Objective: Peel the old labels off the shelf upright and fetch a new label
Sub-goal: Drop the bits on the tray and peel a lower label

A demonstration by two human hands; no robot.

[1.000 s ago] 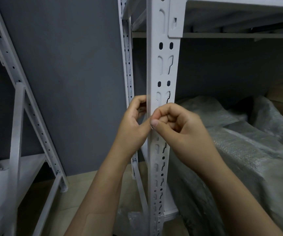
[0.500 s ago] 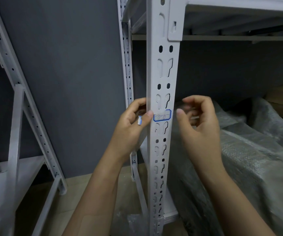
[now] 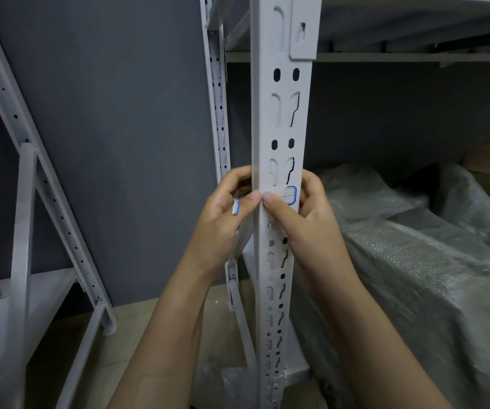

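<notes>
A white perforated shelf upright [image 3: 280, 119] runs down the middle of the view. A small blue-bordered label [image 3: 289, 195] with handwriting is stuck on its front face at hand height. My right hand [image 3: 305, 219] wraps round the upright from the right, its thumb tip pressing on the label's left edge. My left hand [image 3: 226, 211] grips the upright's left edge with curled fingers, its thumb tip on the corner. A crumpled blue-and-white peeled label scrap [image 3: 235, 206] sticks to my left hand near the thumb.
A bubble-wrapped bundle [image 3: 415, 261] fills the lower shelf to the right. A second white rack [image 3: 28, 202] stands at the left before a dark grey wall. A shelf beam [image 3: 400, 56] crosses above. A rear upright [image 3: 217, 113] stands just behind my left hand.
My right hand, off the upright to the right half a second ago, has come back and put its thumb on the label. The left hand stays on the post's edge.
</notes>
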